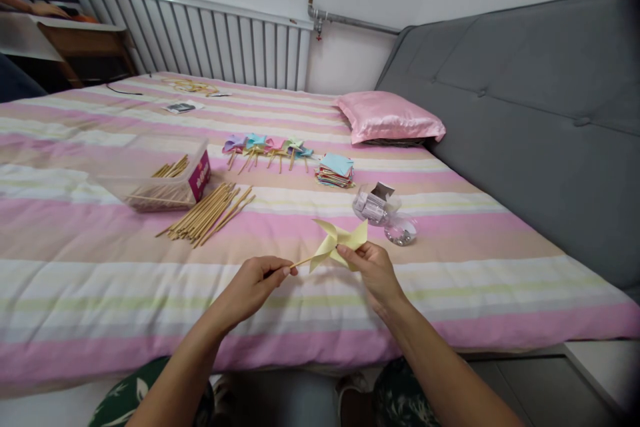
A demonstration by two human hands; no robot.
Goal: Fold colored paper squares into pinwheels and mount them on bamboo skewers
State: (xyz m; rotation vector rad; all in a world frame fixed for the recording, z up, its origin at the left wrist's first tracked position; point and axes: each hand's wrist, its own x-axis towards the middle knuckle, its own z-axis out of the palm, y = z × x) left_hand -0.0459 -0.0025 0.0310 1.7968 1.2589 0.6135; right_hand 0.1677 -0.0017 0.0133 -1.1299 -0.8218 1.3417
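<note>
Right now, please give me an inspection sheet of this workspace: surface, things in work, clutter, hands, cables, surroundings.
Surface: bed with a pink striped cover.
Things in work: yellow pinwheel on a stick, held above the bed.
Clutter: loose sticks; clear box holding more sticks; row of finished pinwheels; paper stack; clear pin container and lid; pink pillow.
Hands: left hand pinches the stick end; right hand holds the paper.
Cables: one dark cable at the far edge of the bed.
Surroundings: radiator, grey headboard, another person's arm at a desk.
</note>
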